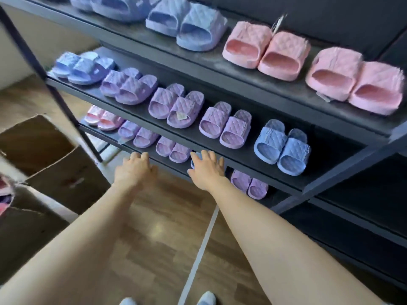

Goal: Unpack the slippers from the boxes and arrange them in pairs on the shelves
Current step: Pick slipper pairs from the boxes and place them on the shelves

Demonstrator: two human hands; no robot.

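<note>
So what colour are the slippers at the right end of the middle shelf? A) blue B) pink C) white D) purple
A: the blue pair sits last on the middle shelf, just right of a purple pair.

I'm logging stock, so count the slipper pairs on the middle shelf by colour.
On the middle shelf:
blue pairs: 2
purple pairs: 3
Total: 5 pairs
</note>
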